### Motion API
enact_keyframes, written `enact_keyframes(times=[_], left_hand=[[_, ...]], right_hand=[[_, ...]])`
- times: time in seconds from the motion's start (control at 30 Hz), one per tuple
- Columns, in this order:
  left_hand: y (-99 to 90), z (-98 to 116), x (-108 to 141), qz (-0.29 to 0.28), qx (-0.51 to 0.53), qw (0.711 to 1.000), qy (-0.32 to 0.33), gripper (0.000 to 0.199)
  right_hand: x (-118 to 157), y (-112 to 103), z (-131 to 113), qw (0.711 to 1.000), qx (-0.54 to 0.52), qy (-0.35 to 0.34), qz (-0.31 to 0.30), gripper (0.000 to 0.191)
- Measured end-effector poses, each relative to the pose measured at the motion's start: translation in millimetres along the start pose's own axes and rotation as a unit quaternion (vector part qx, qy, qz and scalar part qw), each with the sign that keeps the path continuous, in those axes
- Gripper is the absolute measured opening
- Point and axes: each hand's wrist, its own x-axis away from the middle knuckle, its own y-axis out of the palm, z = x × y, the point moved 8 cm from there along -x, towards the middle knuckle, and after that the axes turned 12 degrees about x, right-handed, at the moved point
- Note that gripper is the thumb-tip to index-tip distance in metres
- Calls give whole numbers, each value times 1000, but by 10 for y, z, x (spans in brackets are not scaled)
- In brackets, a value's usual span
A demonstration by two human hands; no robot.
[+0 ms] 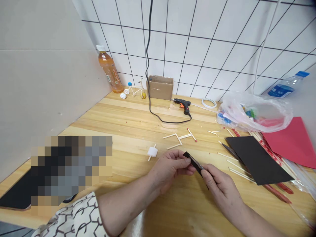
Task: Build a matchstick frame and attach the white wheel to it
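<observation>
My left hand (176, 163) pinches the upper end of a narrow black strip (195, 163), seemingly paper. At the strip's lower part, my right hand (219, 184) is closed with thumb over fingers; a thin greyish edge shows along the strip, and I cannot make out whether it is a separate object. Just beyond my left hand lies a white rounded piece (152, 151) with a thin stick through it. A small frame of matchsticks (181, 137), some red-tipped, rests further back. To the right is a sheet of black paper (259, 161) over loose sticks.
A glue gun (182, 104) with a black cord lies near a cardboard box (160, 87). Along the wall stand an orange drink bottle (110, 70), a small stick model (134, 89), a tape roll (208, 103) and a plastic bag (274, 121). Red paper (296, 144) is at right.
</observation>
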Motion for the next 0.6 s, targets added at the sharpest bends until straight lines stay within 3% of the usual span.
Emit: enact_keyframes(times=[0.33, 0.6], left_hand=[[16, 25, 0, -8, -16, 1000, 10, 24], [-27, 106, -11, 7, -29, 998, 56, 28]], right_hand=[[13, 8, 35, 1000, 1, 7, -4, 22], [-1, 20, 50, 1000, -3, 17, -9, 25]])
